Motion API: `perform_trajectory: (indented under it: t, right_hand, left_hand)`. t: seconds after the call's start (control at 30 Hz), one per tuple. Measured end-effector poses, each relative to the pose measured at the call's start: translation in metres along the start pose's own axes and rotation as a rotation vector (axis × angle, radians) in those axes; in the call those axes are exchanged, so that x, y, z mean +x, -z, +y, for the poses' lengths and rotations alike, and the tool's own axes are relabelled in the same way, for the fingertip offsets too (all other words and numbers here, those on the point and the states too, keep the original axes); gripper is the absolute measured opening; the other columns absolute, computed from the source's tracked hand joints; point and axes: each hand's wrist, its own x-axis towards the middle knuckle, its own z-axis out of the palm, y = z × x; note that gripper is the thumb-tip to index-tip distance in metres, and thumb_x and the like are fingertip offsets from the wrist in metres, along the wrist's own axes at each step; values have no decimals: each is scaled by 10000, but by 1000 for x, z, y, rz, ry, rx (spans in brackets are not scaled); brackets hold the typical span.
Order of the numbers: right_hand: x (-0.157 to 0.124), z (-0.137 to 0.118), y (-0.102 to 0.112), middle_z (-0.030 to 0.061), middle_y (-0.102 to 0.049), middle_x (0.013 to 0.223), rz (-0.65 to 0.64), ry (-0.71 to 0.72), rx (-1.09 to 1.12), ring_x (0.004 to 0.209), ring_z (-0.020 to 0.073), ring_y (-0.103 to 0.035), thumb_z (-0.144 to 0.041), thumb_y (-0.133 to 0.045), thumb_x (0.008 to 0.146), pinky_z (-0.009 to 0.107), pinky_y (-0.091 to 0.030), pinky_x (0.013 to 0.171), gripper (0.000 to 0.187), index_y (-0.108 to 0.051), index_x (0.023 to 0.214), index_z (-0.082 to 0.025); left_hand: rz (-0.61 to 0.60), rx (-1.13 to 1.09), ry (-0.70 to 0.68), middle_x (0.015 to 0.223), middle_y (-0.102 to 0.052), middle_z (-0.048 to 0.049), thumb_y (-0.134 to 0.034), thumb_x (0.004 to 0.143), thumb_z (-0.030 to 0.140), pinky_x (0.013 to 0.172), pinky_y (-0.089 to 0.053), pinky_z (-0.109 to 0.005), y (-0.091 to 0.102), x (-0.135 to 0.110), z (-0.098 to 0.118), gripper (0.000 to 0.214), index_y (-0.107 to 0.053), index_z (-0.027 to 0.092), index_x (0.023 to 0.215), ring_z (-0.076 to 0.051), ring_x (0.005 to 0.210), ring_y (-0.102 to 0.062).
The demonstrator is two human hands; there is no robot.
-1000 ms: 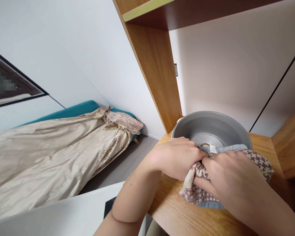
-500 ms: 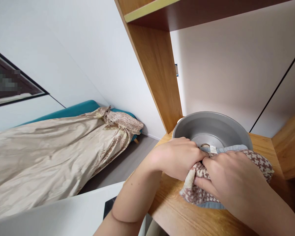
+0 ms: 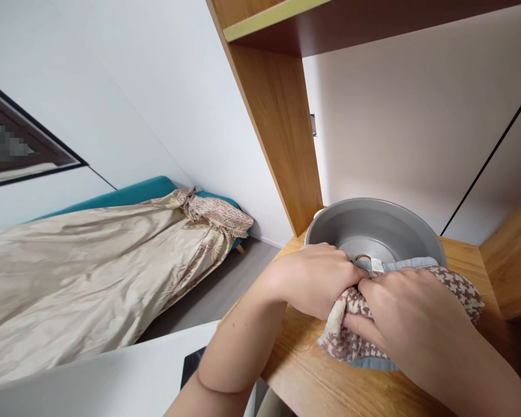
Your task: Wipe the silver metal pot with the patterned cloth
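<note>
A brown-and-cream houndstooth cloth (image 3: 455, 286) with a grey-blue lining and a small white tag is bunched over the near rim of a round grey basin (image 3: 373, 217). My left hand (image 3: 316, 281) is closed on the cloth's left part, its fingertips hidden in the folds. Beside it, my right hand (image 3: 412, 313) grips the same cloth from above, thumb tucked under a fold. The two hands touch or nearly touch at the knuckles. Inside the basin, a small round ring-like mark or object (image 3: 363, 259) shows at the bottom, partly behind the hands.
The basin stands on a wooden desktop (image 3: 312, 370), with an upright wooden panel (image 3: 278, 139) behind it and a shelf (image 3: 282, 20) overhead. At left, a beige cover (image 3: 91, 260) lies over a teal sofa (image 3: 151, 188). A white surface (image 3: 113, 370) is at lower left.
The view has shifted very slightly. Both hands keep their hold on the cloth, with no visible movement of it or the basin.
</note>
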Motion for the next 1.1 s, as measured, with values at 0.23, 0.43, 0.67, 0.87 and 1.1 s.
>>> perform_trajectory:
  t: [0.23, 0.43, 0.67, 0.87, 1.1]
  right_hand:
    - [-2, 3, -13, 24, -576, 479, 251, 44, -11, 450, 185, -443, -370, -646, 864, 367, -139, 532, 333, -605, 555, -253]
    - [-2, 3, -12, 13, -577, 479, 294, 61, -1, 441, 182, -433, -334, -655, 854, 365, -138, 537, 325, -590, 545, -258]
    - [-3, 3, -13, 17, -577, 478, 281, 49, -11, 448, 180, -444, -342, -662, 846, 363, -137, 537, 316, -600, 549, -254]
    - [-3, 3, -12, 15, -580, 480, 259, 54, -3, 442, 175, -424, -338, -655, 856, 359, -131, 533, 331, -597, 542, -252]
    - [-3, 2, -8, 32, -591, 501, 194, 37, -20, 469, 178, -455, -375, -616, 898, 361, -161, 533, 348, -620, 576, -242]
  left_hand:
    - [-9, -6, 4, 747, -710, -7, -710, 833, 368, 520, -329, -312, 0, 0, 0, 166, -622, 227, 824, -192, 637, -647]
    - [-11, 11, 11, 759, -716, -8, -702, 837, 386, 519, -320, -314, 1, 0, 1, 184, -611, 228, 816, -190, 635, -637]
    - [-9, 9, 5, 730, -691, 7, -690, 836, 375, 517, -310, -315, 0, 0, 0, 200, -566, 225, 789, -180, 612, -609]
    - [-13, 4, 9, 739, -697, -1, -691, 838, 385, 516, -317, -311, 0, 0, 1, 195, -584, 227, 801, -180, 614, -614]
    - [1, 2, 0, 731, -696, -3, -685, 840, 372, 506, -324, -317, 0, 0, 0, 176, -596, 226, 801, -187, 612, -628]
